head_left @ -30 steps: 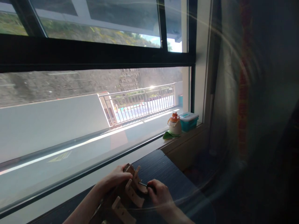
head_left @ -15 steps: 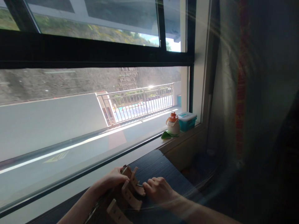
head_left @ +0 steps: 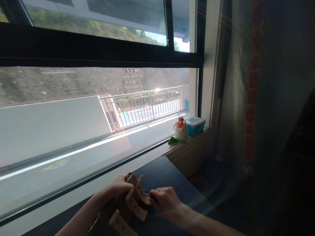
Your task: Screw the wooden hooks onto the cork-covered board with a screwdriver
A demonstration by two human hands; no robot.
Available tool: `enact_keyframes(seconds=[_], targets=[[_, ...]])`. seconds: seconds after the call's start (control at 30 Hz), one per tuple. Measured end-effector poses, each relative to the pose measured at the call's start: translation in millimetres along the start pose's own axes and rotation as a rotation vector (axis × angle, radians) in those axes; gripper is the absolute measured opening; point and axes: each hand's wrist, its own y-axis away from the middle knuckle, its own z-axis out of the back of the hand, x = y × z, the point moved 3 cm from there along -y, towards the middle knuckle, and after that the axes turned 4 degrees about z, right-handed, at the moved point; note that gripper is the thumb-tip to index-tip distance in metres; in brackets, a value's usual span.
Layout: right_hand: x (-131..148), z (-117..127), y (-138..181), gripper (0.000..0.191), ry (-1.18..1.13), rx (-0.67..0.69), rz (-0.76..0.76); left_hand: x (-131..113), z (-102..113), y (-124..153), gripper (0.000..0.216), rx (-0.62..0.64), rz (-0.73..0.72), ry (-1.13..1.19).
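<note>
A light wooden assembly [head_left: 130, 205] of flat perforated pieces stands on a dark table [head_left: 159, 173] at the bottom of the head view. My left hand [head_left: 119, 186] curls over the assembly's upper left end and holds it. My right hand [head_left: 166, 200] is closed in a fist around a thin dark tool [head_left: 145, 194] whose tip touches the wooden pieces from the right.
A wide window [head_left: 98, 108] runs behind the table. On the sill at the right stand a small white and orange bottle [head_left: 180, 128], a teal box with a white lid [head_left: 195, 126] and a green scrap [head_left: 174, 141]. A curtain [head_left: 248, 98] hangs at the right.
The view has drifted slightly, so everything sits a little higher and to the left. My right fist has turned at the wrist while staying on the tool. The left hand keeps its hold.
</note>
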Motion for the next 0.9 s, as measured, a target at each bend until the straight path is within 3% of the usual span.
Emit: enact_keyframes(seconds=[0.1,0.2,0.33,0.4,0.53,0.6,0.67,0.8,0.9], targets=[[6,-1,1,0.019,0.312,0.026,0.235,0,-1,1,0.022,-0.001,0.000,-0.005],[9,-6,3,0.028,0.403,0.006,0.311,-2,-2,3,0.021,-0.005,0.003,-0.003],[13,-6,4,0.023,0.229,0.027,0.176,-5,-3,5,0.020,0.019,0.005,0.004],[12,-5,3,0.018,0.015,0.032,0.034,-5,-4,6,0.020,0.029,0.004,0.006],[-1,-12,1,0.025,-0.523,-0.038,-0.324,-5,-4,5,0.019,0.011,0.003,0.005],[-6,-15,0,0.026,-0.644,-0.031,-0.403,-4,-4,5,0.020,-0.003,0.001,0.005],[-5,-13,-1,0.026,-0.586,-0.017,-0.394,-3,-4,4,0.022,-0.013,0.002,0.010],[3,-2,2,0.030,-0.244,-0.053,-0.349,-3,-4,6,0.022,-0.018,0.011,0.026],[8,-1,7,0.022,-0.212,-0.094,-0.251,-6,-4,8,0.023,-0.018,0.015,0.034]])
